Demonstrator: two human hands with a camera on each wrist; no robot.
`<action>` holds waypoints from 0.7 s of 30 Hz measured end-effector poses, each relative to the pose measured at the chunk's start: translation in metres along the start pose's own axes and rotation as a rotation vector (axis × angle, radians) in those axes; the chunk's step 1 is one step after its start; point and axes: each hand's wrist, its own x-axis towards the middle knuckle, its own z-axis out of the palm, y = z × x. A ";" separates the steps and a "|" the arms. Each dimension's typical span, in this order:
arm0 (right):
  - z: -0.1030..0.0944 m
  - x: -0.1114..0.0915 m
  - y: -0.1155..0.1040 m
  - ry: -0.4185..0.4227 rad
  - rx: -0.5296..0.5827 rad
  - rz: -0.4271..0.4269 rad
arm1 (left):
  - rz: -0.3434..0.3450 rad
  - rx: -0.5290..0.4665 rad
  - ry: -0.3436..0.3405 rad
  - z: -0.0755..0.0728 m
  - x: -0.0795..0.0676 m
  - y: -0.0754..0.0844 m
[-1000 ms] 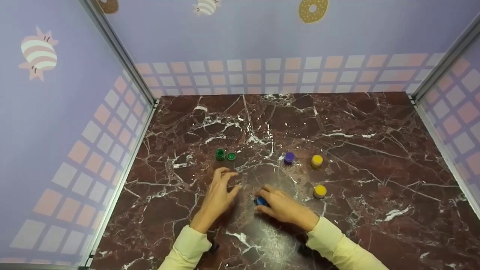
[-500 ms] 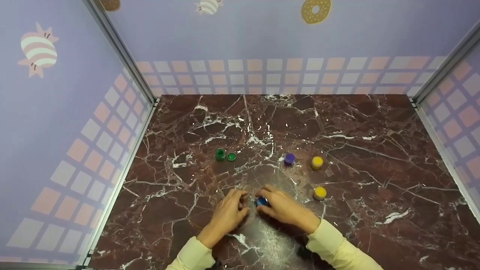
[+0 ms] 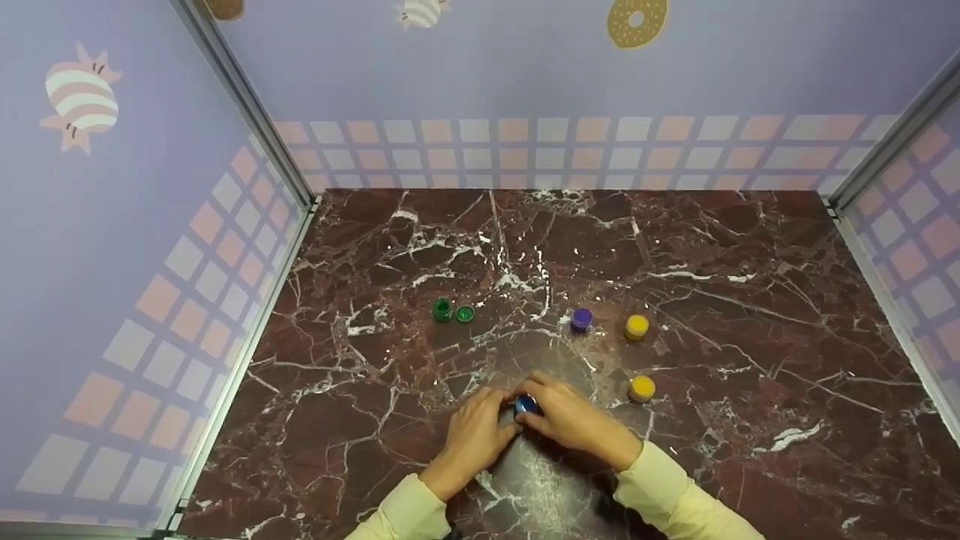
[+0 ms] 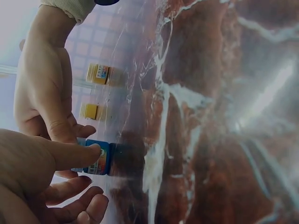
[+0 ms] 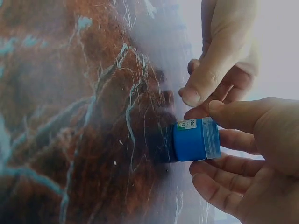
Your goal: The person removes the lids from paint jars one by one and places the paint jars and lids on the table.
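A small blue paint jar (image 5: 189, 142) with a clear ridged lid (image 5: 211, 138) stands upright on the marbled tabletop. My right hand (image 3: 574, 420) pinches it around the lid, thumb on one side and fingers on the other. Close on the jar's left is my left hand (image 3: 474, 433), its fingers loosely bent. In the right wrist view the left thumb (image 5: 191, 95) shows a gap from the jar. From the left wrist, that same thumb overlaps the blue jar body (image 4: 103, 161), and the other fingers are spread below.
Farther back on the left stand an uncapped green paint jar (image 3: 442, 310) and, beside it, its green lid (image 3: 465, 314). A purple jar (image 3: 581, 321) and two yellow jars (image 3: 637, 327), (image 3: 642, 388) are on the right. Patterned walls (image 3: 480, 82) enclose the table.
My left hand has moved right and toward me, from near the green jar to the blue jar's side. The right hand stays at the blue jar.
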 end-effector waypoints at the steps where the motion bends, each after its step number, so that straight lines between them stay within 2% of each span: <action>1: 0.000 0.000 0.000 -0.003 0.009 0.006 | 0.003 0.009 -0.001 0.002 0.000 0.000; 10: 0.002 0.001 -0.002 0.022 0.041 0.055 | 0.045 0.078 0.060 0.010 0.005 -0.003; 17: 0.004 0.001 -0.003 0.078 0.047 0.100 | 0.031 0.101 0.059 0.014 0.010 -0.002; 21: 0.007 0.000 -0.003 0.108 0.072 0.135 | 0.053 0.108 0.076 0.016 0.011 -0.002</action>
